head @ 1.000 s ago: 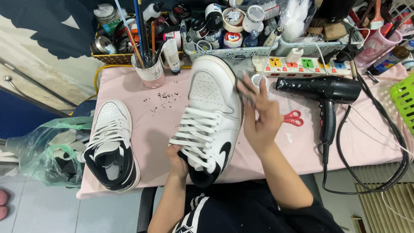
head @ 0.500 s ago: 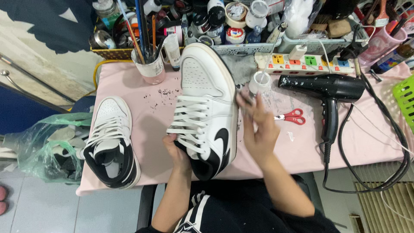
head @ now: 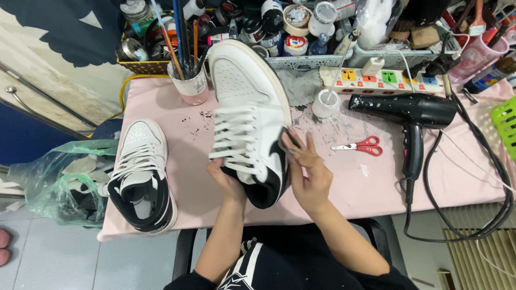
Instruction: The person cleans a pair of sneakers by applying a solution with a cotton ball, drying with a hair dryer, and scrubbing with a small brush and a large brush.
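Two sneakers (head: 248, 121) (head: 141, 177), one held by left hand (head: 226, 180), right hand (head: 309, 172)

Bare forearms, no sleeves showing; dark clothing with white markings at the lap.

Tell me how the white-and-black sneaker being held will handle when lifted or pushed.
The sneaker probably keeps its shape: the left hand supports its heel end and the toe stays up. Its loose laces may flop. The right hand steadies its side, so it may tip.
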